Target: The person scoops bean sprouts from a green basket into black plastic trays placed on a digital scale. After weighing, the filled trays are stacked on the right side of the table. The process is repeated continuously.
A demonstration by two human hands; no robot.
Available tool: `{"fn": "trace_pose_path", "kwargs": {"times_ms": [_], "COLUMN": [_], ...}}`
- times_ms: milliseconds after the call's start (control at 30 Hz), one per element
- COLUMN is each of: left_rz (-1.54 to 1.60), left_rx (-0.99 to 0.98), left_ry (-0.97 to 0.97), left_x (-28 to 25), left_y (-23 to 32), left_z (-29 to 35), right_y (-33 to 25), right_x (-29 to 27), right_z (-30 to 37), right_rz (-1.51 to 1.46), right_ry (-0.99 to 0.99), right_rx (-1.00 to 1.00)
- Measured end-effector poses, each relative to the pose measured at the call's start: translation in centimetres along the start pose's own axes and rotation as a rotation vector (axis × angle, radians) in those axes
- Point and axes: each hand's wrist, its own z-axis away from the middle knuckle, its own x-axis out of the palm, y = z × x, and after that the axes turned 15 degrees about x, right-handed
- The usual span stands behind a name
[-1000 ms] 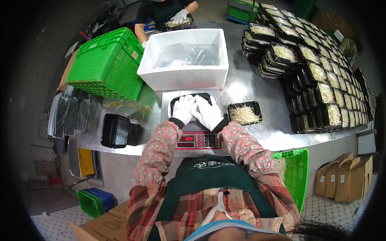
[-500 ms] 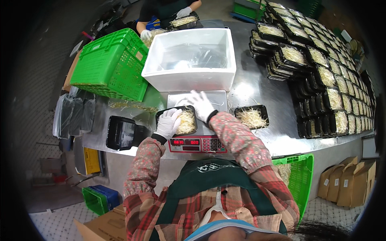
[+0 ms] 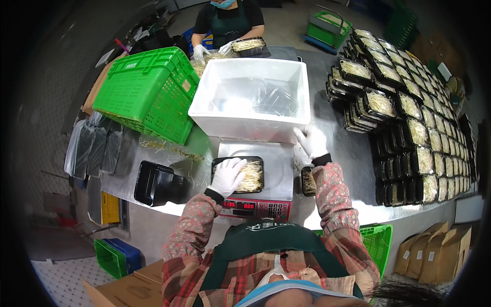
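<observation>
A black plastic tray of pale bean sprouts (image 3: 252, 177) rests on the metal plate of a red digital scale (image 3: 281, 176). My gloved left hand (image 3: 228, 177) lies over the tray's left side, fingers stretched across the sprouts. To the right, my gloved right hand (image 3: 311, 141) is raised near the front right corner of a white foam box (image 3: 250, 128), its fingers apart and nothing visible between them. Just below that hand, a second tray of sprouts (image 3: 308, 181) stands beside the scale, partly covered by my right forearm. Empty black trays (image 3: 153, 183) lie left of the scale.
A green crate (image 3: 148, 94) stands left of the foam box, with bagged stacks (image 3: 94, 148) nearer me. Packed sprout trays (image 3: 409, 112) are piled high on the right. Across the table, a person in gloves handles a sprout tray (image 3: 249, 46). Loose sprouts litter the tabletop.
My right hand has moved from above the scale plate rightward to the foam box corner. My left hand stays on the tray. The whole view has shifted a little, and the scale's reading differs.
</observation>
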Motion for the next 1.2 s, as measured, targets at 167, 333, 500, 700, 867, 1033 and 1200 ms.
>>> {"fn": "trace_pose_path", "kwargs": {"times_ms": [167,333,500,700,867,1033,1200], "left_rz": [-0.089,0.014,0.417,0.735,1.308,1.234,1.27], "left_rx": [0.073,0.025,-0.199,-0.549,-0.464,-0.421,-0.366], "left_ry": [0.177,0.38,0.827,1.135,0.964,0.861,0.986], "left_x": [1.8,-0.2,-2.7,-6.1,-10.4,-11.9,-9.2], "left_y": [1.3,2.7,3.0,1.7,0.8,3.5,5.0], "left_z": [-5.3,-5.0,-1.4,1.4,0.4,-4.7,-3.0], "right_y": [-6.6,-5.5,-5.4,-5.0,-10.6,-11.8,-10.2], "right_x": [2.8,8.8,7.0,-0.2,-7.4,-5.9,-6.7], "right_z": [-10.4,-15.8,-15.1,-12.5,-1.5,7.0,9.1], "right_rz": [-0.228,0.517,0.279,0.124,-0.017,-0.032,-0.407], "right_ry": [-0.128,-0.232,-0.379,-0.025,0.375,0.173,0.122], "right_rx": [-0.212,-0.257,-0.282,-0.363,-0.858,-1.28,-0.927]}}
